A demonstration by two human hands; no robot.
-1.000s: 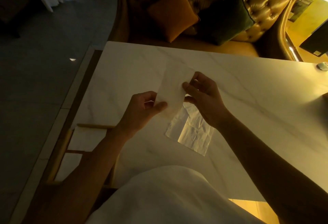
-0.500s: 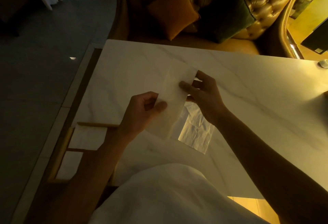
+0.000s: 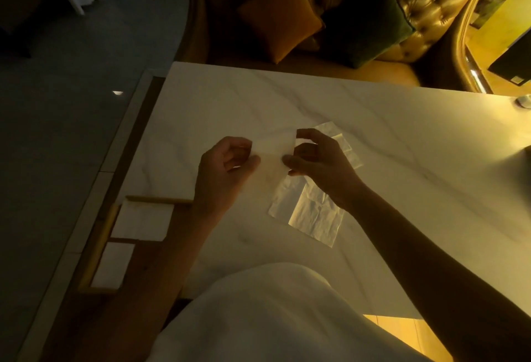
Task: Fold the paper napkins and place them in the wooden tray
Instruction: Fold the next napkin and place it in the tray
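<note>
You've got one paper napkin (image 3: 273, 152) pinched between both hands, held up just above the table (image 3: 402, 137) — left hand (image 3: 227, 166) grips its left edge with thumb against fingers, right hand (image 3: 316, 163) grips the right edge the same way. It looks like a narrow strip already, so I'd judge you're mid-fold on this one, not finished.

Done so far: two folded napkins sit in the wooden tray (image 3: 97, 244) at the table's left edge — one (image 3: 142, 222) in the far compartment, one (image 3: 112, 265) in the near compartment, a divider between them. Both lie flat and squared up.

Left to do: finish folding the held napkin and drop it in the tray, then deal with the unfolded sheets on the table. There's a creased open napkin (image 3: 310, 218) lying flat below your right hand, near your body, and more pale paper (image 3: 344, 146) peeking out beyond your right hand — your hand hides the join, so I can't tell whether that's a separate napkin or part of the same sheet.

Count: 1 napkin in hand, 2 in the tray, at least 1 — possibly 2 — loose on the table. 1 tray, two compartments visible. Roughly halfway by my read.
</note>
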